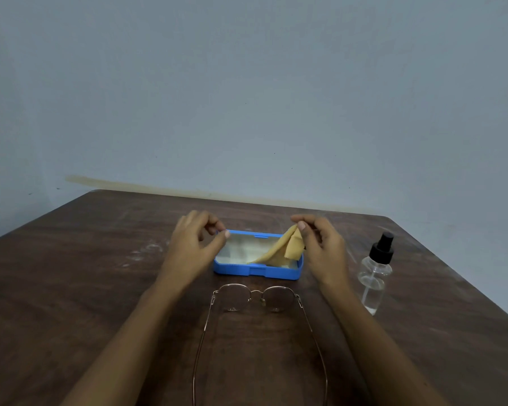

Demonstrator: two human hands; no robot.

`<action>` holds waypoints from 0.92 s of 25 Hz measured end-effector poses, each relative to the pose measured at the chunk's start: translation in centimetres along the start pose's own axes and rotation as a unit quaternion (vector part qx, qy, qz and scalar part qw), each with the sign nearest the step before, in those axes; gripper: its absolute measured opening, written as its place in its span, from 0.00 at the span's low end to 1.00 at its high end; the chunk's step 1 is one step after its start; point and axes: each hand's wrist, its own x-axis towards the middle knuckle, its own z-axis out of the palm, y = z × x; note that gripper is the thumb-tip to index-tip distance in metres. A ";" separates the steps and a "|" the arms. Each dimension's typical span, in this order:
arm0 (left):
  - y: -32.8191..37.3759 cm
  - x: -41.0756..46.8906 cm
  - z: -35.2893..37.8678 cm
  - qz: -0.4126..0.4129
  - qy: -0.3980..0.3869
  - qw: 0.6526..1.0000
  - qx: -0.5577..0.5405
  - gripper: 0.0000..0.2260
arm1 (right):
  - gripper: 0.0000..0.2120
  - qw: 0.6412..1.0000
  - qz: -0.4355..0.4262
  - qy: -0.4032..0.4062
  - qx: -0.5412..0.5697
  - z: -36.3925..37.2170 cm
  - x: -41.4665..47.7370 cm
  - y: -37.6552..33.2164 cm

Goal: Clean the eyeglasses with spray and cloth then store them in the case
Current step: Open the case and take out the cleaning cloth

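Head view: right hand (320,250) pinching a corner of the yellow cleaning cloth (279,252), lifting out of the open blue case (257,269); left hand (195,244) half-curled at the case's left rim, gripping nothing clearly. Best done by raising slowly, steadying the case, shaking the cloth loose. Eyeglasses (257,298) unfolded on the worktop (71,273) just near of the case; spray bottle (374,273) upright right, close to the right wrist, easily knocked.
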 end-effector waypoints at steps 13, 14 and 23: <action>2.5 -0.6 2.9 0.059 -0.088 0.994 -0.014 0.08 | 0.11 0.971 0.005 -0.037 0.236 0.3 0.4 -2.7; 2.6 -0.6 2.6 0.051 -0.079 0.995 -0.032 0.05 | 0.10 0.974 0.003 -0.030 0.226 0.3 0.4 -2.8; 2.3 0.3 0.1 -0.132 -0.120 0.951 -0.253 0.06 | 0.07 0.991 0.044 -0.043 0.116 -0.5 0.7 -1.9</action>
